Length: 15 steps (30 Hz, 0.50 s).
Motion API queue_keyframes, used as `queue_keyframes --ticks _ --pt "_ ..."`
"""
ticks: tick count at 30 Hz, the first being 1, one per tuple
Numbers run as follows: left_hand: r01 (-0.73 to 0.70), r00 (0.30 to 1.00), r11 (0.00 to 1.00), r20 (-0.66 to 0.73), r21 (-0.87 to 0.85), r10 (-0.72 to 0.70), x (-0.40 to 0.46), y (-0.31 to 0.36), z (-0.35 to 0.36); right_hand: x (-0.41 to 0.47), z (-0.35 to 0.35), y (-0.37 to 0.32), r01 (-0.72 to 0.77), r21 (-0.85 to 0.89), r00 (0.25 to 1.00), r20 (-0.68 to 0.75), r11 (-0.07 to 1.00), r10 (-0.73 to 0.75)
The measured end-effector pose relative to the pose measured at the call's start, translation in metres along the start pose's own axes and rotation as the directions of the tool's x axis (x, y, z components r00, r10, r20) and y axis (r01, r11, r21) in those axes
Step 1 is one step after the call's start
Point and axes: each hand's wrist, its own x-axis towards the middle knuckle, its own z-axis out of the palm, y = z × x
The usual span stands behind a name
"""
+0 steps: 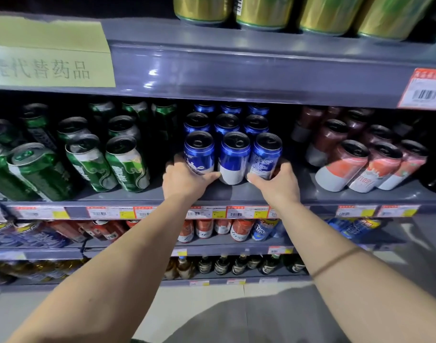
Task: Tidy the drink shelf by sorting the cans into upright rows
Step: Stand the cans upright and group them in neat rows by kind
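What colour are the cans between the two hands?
Blue cans with white bases and black tops, clearest in the head view.

Left hand [181, 180] gripped left front blue can [199, 152] | right hand [277, 183] gripped right front blue can [266, 155] | middle blue can [234, 158] upright between | green cans [127, 164] left, red cans [340, 167] right on shelf [236, 193]

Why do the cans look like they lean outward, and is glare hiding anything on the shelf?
Head view: wide-angle distortion fans the green cans and red cans outward; the blue cans between the left hand and right hand look upright. Glare streaks only the upper shelf edge; back rows are dim.
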Motion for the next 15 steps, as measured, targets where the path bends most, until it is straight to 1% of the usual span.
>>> queue_keyframes --ticks 1,2,3,5,6,8,10,11,15 --pt "-0.048 0.998 0.998 0.034 -0.033 0.049 0.002 -0.001 -0.002 0.0 -0.001 0.0 -0.003 0.002 1.0 -0.002 1.0 0.003" --pt "-0.101 0.991 0.988 0.072 -0.113 0.109 0.005 -0.003 -0.004 0.0 -0.001 0.0 -0.005 0.001 1.0 -0.001 1.0 0.005" --pt "-0.124 0.983 0.968 0.105 -0.217 0.15 0.011 -0.007 -0.006 -0.001 -0.002 -0.001 -0.004 -0.002 1.0 0.002 1.0 0.004" --pt "-0.08 0.96 0.907 0.214 -0.413 0.182 0.022 -0.01 -0.012 -0.001 -0.005 -0.001 0.0 0.007 1.0 0.021 1.0 0.0" --pt "-0.067 0.943 0.884 0.261 -0.462 0.208 0.027 -0.009 -0.016 0.0 -0.005 0.0 -0.001 0.024 0.999 0.036 1.0 0.0" --pt "-0.115 0.908 0.87 0.304 -0.48 0.287 0.036 -0.006 -0.022 0.0 -0.005 0.0 0.002 0.056 0.998 0.057 0.998 -0.005" --pt "-0.2 0.88 0.851 0.292 -0.486 0.374 0.041 -0.005 -0.023 0.001 -0.002 0.0 0.002 0.055 0.998 0.06 0.999 -0.005" --pt "-0.218 0.87 0.842 0.292 -0.494 0.397 0.043 -0.005 -0.023 0.001 0.0 -0.001 -0.004 0.039 0.999 0.054 0.999 0.002" --pt "-0.23 0.867 0.828 0.279 -0.511 0.413 0.044 -0.006 -0.014 -0.002 0.005 -0.008 -0.029 -0.025 0.999 0.025 0.999 0.03"
